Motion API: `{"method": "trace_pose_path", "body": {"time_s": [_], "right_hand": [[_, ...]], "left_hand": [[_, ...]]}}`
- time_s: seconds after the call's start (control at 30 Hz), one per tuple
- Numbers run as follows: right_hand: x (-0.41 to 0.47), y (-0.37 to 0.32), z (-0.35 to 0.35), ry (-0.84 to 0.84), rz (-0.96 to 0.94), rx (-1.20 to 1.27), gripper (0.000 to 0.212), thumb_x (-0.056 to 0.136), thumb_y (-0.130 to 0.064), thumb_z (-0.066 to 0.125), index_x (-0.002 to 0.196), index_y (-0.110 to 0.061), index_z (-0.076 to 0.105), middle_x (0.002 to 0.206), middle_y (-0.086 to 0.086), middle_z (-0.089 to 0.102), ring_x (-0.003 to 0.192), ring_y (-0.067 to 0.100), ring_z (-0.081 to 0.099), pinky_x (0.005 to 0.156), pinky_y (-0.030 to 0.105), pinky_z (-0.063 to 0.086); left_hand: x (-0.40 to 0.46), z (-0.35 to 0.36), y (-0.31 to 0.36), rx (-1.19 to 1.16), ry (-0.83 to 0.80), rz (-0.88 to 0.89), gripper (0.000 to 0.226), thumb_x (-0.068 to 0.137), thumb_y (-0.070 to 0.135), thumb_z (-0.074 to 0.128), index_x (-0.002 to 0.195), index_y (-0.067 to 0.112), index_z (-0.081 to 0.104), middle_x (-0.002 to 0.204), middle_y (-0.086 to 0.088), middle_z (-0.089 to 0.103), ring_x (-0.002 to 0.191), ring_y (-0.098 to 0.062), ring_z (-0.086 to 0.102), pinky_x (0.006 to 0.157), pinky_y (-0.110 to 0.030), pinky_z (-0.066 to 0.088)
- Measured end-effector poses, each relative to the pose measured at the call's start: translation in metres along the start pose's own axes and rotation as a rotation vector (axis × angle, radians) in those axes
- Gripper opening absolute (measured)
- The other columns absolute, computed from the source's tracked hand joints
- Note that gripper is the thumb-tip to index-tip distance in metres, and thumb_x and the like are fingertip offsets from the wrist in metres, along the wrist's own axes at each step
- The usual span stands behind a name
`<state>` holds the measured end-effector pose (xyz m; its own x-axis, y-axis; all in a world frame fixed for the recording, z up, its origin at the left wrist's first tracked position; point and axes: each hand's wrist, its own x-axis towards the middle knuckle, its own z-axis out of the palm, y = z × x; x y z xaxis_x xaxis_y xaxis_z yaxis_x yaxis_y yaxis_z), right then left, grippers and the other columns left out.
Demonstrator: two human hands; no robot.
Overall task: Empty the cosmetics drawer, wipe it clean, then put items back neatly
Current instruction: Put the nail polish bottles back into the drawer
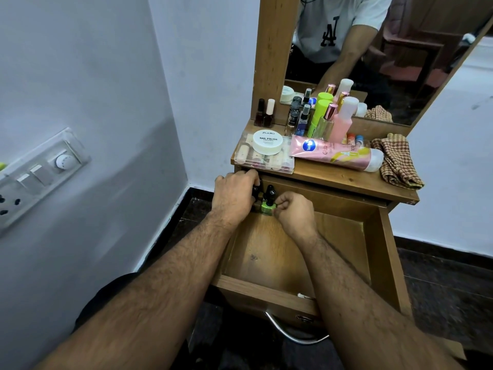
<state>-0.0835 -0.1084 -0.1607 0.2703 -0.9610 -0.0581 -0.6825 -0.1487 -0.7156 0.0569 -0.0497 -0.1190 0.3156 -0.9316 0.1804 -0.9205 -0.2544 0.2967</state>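
left hand (234, 197): my fingers were curled around a dark bottle (256, 192) at the back left corner of the drawer (266, 289).
right hand (294, 213): i pinched the green nail polish bottle (267, 206) just beside it.
drawer: it was pulled open, its wooden floor bare in front.
tabletop (333, 177): the pink tube (336, 153), the white jar (267, 141) and the checked cloth (397, 161) lay there.

The walls (93, 62) are painted plain white. On the left wall sits a grey switch board (40, 177) with a round white knob and dark socket holes. The floor (448, 295) is dark shiny stone, and a black strip runs along the bottom of the walls. A tall mirror (386, 49) in a brown wooden frame stands in the corner above the brown wooden counter (344, 180).
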Motion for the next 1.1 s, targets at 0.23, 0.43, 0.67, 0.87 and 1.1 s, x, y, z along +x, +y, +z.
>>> {"method": "trace_pose_path", "body": {"time_s": [0.23,0.43,0.67,0.87,1.1], "right_hand": [[-0.001,0.000,0.000,-0.003,-0.008,-0.003,0.021,0.083,-0.008,0.075,0.096,-0.023,0.067,0.083,-0.003,0.069,0.077,0.008,0.063,0.062,0.015,0.042],[-0.011,-0.006,-0.015,0.062,-0.066,-0.013,0.013,0.083,-0.010,0.069,0.089,-0.021,0.068,0.077,-0.009,0.066,0.074,0.007,0.061,0.061,0.018,0.046],[-0.031,-0.034,-0.050,0.247,-0.280,0.063,0.012,0.086,-0.011,0.069,0.078,-0.020,0.068,0.069,-0.011,0.062,0.065,0.002,0.056,0.059,0.014,0.045],[-0.002,-0.095,-0.079,0.293,-0.451,0.129,0.004,0.090,-0.011,0.069,0.091,-0.015,0.070,0.078,-0.010,0.064,0.072,0.001,0.060,0.068,0.021,0.054],[0.102,-0.161,-0.089,0.305,-0.354,-0.176,0.024,0.086,-0.006,0.059,0.109,-0.014,0.064,0.101,0.006,0.067,0.093,0.023,0.060,0.074,0.030,0.048]], "left_hand": [[-0.001,-0.002,0.001,0.000,-0.007,-0.004,0.042,0.082,0.022,0.076,0.118,0.027,0.055,0.110,0.003,0.065,0.104,-0.022,0.059,0.091,-0.042,0.040],[-0.006,-0.013,0.000,-0.058,-0.015,-0.053,0.032,0.081,0.024,0.076,0.108,0.028,0.059,0.102,0.004,0.065,0.095,-0.020,0.060,0.083,-0.038,0.048],[-0.007,-0.047,-0.004,-0.277,-0.061,-0.115,0.019,0.079,0.034,0.079,0.074,0.033,0.061,0.079,0.015,0.065,0.081,-0.007,0.061,0.065,-0.026,0.042],[0.037,-0.080,-0.010,-0.528,0.257,-0.105,0.006,0.087,0.023,0.073,0.092,0.027,0.070,0.082,0.013,0.066,0.078,-0.008,0.061,0.070,-0.021,0.042],[0.127,-0.077,-0.012,-0.506,0.308,-0.109,0.030,0.090,0.013,0.067,0.120,0.014,0.066,0.095,0.004,0.069,0.093,-0.016,0.064,0.079,-0.023,0.045]]}}
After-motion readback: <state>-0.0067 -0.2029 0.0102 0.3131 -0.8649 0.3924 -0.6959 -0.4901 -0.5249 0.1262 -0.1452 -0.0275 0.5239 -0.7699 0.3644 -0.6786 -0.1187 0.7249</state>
